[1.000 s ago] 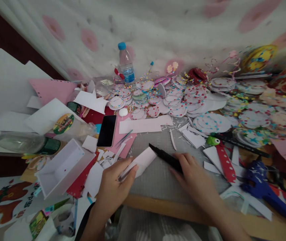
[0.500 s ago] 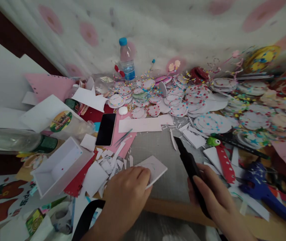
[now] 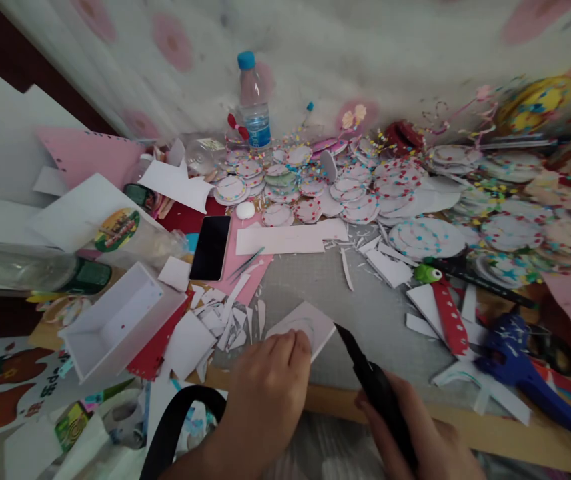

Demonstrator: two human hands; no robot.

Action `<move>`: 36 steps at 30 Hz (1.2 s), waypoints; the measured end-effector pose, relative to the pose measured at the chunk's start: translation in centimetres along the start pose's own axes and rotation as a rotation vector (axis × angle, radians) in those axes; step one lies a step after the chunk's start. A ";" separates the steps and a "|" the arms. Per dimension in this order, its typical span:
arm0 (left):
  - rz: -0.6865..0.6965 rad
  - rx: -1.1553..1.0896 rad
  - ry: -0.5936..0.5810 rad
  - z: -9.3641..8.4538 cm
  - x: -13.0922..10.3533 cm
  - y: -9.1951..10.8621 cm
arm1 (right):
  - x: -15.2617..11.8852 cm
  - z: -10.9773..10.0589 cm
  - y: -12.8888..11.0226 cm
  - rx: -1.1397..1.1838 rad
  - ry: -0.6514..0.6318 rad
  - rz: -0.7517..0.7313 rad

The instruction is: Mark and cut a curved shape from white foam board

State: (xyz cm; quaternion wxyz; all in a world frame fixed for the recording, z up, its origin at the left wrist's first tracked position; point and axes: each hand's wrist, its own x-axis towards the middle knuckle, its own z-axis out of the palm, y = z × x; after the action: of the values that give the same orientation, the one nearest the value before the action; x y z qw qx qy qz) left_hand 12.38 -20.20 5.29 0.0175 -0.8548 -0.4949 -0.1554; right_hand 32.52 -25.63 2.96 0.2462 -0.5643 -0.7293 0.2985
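My left hand (image 3: 271,383) presses a small white foam board piece (image 3: 316,321) onto the grey cutting mat (image 3: 370,327), fingers curled over its near left part. A faint curved line shows on the board beside my knuckles. In my right hand (image 3: 415,427) is a black utility knife (image 3: 376,387), its dark blade pointing up and left. The blade tip is at the board's right corner; whether it touches I cannot tell. Above them on the mat lies a pale notched strip (image 3: 285,239), with tweezers (image 3: 246,263) by its left end.
Left of the mat are white offcuts (image 3: 223,320), a phone (image 3: 211,248) and an open white box (image 3: 110,333). Several decorated white discs (image 3: 350,190) and a water bottle (image 3: 255,110) fill the back. A blue glue gun (image 3: 520,367) lies at the right.
My right hand has brought the knife down and left, so its tip is now at the board's corner. My left hand still holds the board, slightly shifted. The view has tilted a little.
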 end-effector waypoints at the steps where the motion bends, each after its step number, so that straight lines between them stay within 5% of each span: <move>1: -0.003 0.003 -0.007 -0.1 0.0 0.0 | 0.1 0.0 -0.1 -0.028 0.014 -0.018; 17: -0.023 -0.021 0.019 0.0 0.0 -0.1 | 1.6 1.1 -1.4 -0.421 0.054 -0.154; 27: -0.021 -0.010 0.012 0.1 0.2 -0.1 | 1.6 1.5 -1.9 -0.430 0.072 -0.111; 34: -0.071 -0.070 0.010 -0.1 0.6 -0.5 | 2.0 0.4 -1.2 -0.112 -0.116 -0.048; 36: -0.083 -0.083 0.007 -0.2 0.7 -0.8 | 2.0 -0.5 -1.1 -0.017 -0.083 -0.032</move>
State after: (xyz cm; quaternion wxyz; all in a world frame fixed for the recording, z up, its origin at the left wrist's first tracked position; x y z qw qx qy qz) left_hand 11.99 -19.22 5.62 -0.0227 -0.8329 -0.5230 -0.1796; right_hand 31.62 -23.84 4.13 0.2155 -0.5418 -0.7504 0.3114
